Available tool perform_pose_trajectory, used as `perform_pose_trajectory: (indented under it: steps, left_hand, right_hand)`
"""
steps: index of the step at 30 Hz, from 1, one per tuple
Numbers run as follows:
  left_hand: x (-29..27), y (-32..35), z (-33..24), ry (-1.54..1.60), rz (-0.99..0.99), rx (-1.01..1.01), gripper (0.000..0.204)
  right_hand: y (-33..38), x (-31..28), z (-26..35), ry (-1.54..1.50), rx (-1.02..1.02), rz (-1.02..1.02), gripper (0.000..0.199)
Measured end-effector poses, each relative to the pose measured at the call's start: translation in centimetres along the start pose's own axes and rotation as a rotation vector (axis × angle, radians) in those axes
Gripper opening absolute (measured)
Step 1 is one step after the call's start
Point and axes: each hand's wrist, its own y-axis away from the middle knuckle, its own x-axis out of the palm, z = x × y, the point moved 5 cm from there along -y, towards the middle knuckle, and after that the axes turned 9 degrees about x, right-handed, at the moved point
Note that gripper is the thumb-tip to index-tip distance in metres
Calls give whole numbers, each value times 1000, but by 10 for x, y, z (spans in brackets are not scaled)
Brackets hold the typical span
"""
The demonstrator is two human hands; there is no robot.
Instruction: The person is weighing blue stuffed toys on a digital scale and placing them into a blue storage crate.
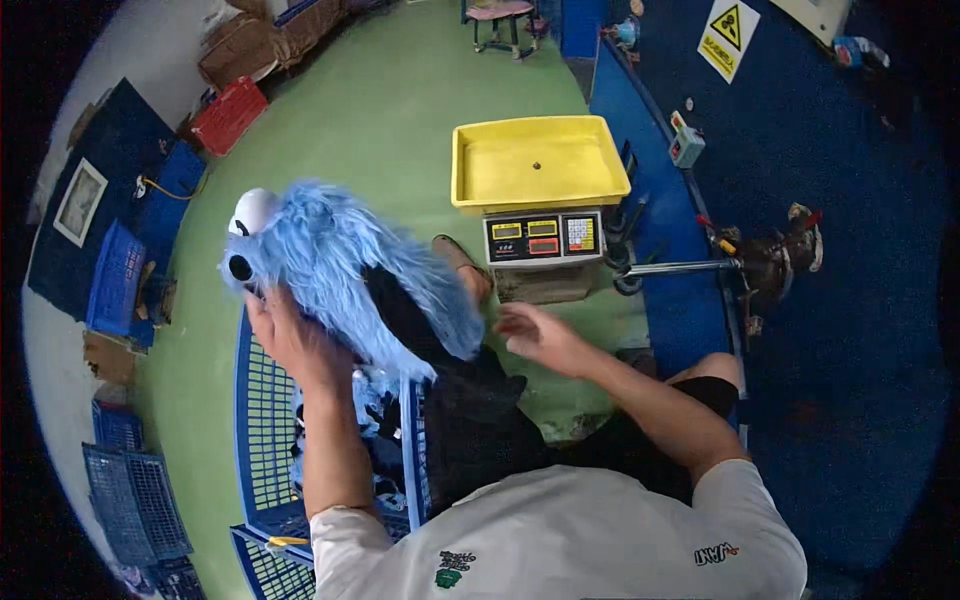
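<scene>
Left grip (300, 342) holds the furry toy (325, 262), not put down yet; right grip (545, 340) is apart. The basket (411, 440) holds blue fluff (380, 388).

The left grip (297, 338) holds a shaggy blue plush toy (345, 262).

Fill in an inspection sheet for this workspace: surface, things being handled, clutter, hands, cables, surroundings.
Surface: green floor; no tabletop seen under the work.
Things: blue plush toy with bulging eyes, held above a blue basket.
Clutter: blue and black pieces inside the basket.
Hands: left hand grips the toy near its eyes; right hand holds nothing, near its other end.
Cables: yellow cable by the left wall.
Surroundings: scale with yellow tray; red crate; warning sign.
</scene>
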Motion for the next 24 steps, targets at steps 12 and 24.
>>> perform_pose_trajectory:
  steps: [12, 24]
  left_hand:
    - [112, 197, 143, 663, 438, -1063, 39]
    - [169, 207, 123, 1000, 267, -991, 38]
  right_hand:
    - [48, -79, -9, -300, 211, -90, 32]
    - [55, -88, -27, -388, 71, -192, 22]
